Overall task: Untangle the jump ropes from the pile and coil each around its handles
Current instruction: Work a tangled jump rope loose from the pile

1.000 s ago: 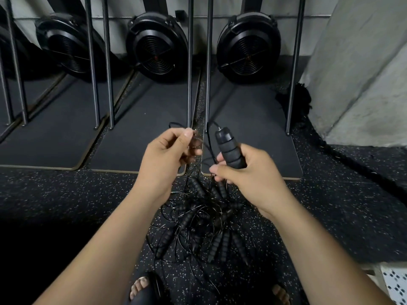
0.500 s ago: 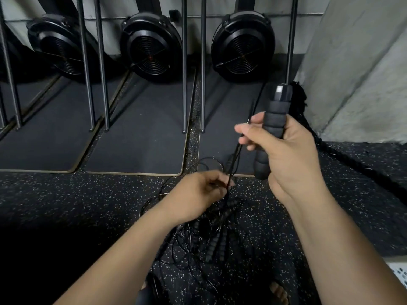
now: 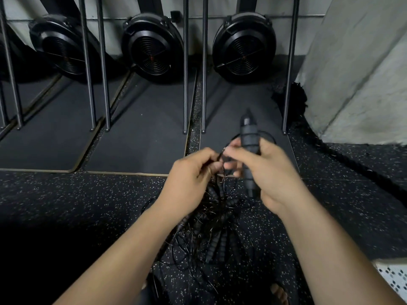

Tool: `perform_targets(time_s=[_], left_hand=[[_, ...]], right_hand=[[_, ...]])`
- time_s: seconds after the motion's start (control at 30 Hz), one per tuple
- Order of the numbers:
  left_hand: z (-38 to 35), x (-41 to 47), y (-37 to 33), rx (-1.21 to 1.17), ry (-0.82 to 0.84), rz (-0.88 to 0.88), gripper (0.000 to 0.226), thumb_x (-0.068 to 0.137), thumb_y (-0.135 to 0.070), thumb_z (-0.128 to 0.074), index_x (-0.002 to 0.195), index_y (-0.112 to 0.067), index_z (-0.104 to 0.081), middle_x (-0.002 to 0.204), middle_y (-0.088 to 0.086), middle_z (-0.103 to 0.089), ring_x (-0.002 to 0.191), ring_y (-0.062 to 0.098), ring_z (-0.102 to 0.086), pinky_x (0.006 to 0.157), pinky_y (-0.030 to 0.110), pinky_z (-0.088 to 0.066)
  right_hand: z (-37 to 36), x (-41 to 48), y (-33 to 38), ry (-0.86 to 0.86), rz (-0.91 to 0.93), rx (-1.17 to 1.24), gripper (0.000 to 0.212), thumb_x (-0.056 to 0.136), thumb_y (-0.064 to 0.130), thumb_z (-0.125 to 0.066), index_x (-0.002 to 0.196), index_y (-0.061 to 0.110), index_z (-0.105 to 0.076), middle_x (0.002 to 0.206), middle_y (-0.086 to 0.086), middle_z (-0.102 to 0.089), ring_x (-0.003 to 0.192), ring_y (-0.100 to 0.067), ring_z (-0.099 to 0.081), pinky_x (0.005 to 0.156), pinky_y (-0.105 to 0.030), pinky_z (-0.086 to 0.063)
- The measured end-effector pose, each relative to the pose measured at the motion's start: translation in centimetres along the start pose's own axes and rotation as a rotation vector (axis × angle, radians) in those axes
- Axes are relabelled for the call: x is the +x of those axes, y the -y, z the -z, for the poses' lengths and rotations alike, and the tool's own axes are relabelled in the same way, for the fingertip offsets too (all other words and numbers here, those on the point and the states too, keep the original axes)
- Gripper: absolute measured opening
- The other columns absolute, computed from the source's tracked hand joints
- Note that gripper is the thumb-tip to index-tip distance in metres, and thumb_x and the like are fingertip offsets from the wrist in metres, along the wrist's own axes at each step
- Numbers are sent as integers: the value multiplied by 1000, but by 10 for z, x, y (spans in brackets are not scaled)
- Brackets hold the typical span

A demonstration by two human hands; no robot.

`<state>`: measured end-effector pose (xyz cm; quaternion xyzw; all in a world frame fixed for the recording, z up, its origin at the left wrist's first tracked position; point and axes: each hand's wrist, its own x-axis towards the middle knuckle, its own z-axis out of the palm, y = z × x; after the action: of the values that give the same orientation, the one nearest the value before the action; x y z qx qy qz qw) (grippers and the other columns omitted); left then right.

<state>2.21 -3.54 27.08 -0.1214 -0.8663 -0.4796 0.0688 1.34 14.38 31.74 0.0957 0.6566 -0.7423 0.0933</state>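
Right grip closed round foam handle, partly wound; left grip pinches thin cord. Pile on floor. Cord looks light, springy, snag-prone: best held by handles.

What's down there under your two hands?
A tangled pile of jump ropes lies on the speckled floor. The left hand, pinching a cord, and the right hand, gripping a handle, hide its top.
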Motion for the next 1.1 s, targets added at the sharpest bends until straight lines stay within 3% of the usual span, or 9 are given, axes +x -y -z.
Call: perform_targets(time_s=[0.13, 0.27, 0.43, 0.57, 0.67, 0.8, 0.87, 0.97, 1.1], left_hand=[[10, 2, -6, -162, -81, 72, 8, 103, -17, -69, 104, -22, -76, 93, -8, -77, 89, 10, -70, 83, 27, -54], [18, 3, -10, -396, -128, 135, 9, 104, -15, -68, 105, -16, -77, 91, 1, -79, 83, 12, -72, 78, 27, -54], [23, 5, -15, -567, -225, 196, 12, 103, -15, -68, 109, -12, -78, 89, 7, -76, 78, 16, -66, 70, 31, -54], [23, 5, -15, -651, -272, 227, 14, 102, -16, -70, 110, -8, -78, 91, 11, -75, 84, 17, -68, 76, 29, -56], [22, 5, -16, -602, -286, 219, 13, 103, -21, -71, 108, -12, -78, 92, 13, -75, 84, 21, -65, 78, 34, -56], [19, 5, -16, -549, -258, 306, 18, 104, -33, -68, 102, -16, -73, 87, 5, -71, 83, 18, -64, 84, 45, -54], [16, 4, -17, -511, -173, 333, 15, 106, -24, -62, 100, -15, -72, 86, 6, -74, 82, 17, -66, 84, 43, -52], [10, -1, -21, -365, -42, 238, 16, 104, -10, -62, 101, -19, -75, 88, -1, -77, 84, 12, -69, 88, 35, -54], [1, -5, -23, -69, -30, 94, 15, 95, -15, -76, 97, -28, -71, 92, -14, -74, 84, 8, -68, 83, 33, -57]], right_hand=[[-8, 0, -12, 33, -19, -149, 18, 94, 9, -77, 110, 16, -72, 89, -7, -81, 79, -20, -77, 71, -36, -57], [-16, -2, -14, 81, -10, -174, 20, 94, 4, -73, 110, 16, -73, 94, -8, -81, 88, -24, -81, 78, -37, -59], [-17, -3, -17, 95, 15, -227, 18, 92, 10, -82, 106, 17, -73, 94, -2, -81, 87, -18, -81, 77, -36, -59], [-21, -6, -17, 109, 60, -323, 23, 86, 21, -90, 101, 23, -74, 95, 2, -81, 89, -19, -78, 88, -42, -61], [-22, -6, -16, 54, 132, -376, 21, 86, 20, -89, 98, 26, -73, 90, 11, -79, 85, -8, -74, 87, -34, -58], [-17, -5, -11, -29, 197, -328, 21, 86, 17, -89, 96, 26, -73, 90, 8, -79, 87, -12, -76, 90, -38, -61], [-13, -2, -6, -85, 207, -240, 22, 85, 13, -90, 96, 23, -74, 89, 3, -79, 88, -19, -77, 90, -39, -61], [-7, 1, 0, -118, 210, -76, 24, 84, 5, -89, 97, 18, -74, 91, -3, -79, 88, -25, -77, 85, -38, -61], [-10, -3, 5, -87, 184, 43, 22, 88, 0, -84, 98, 13, -70, 83, -5, -75, 77, -19, -72, 73, -31, -58]])
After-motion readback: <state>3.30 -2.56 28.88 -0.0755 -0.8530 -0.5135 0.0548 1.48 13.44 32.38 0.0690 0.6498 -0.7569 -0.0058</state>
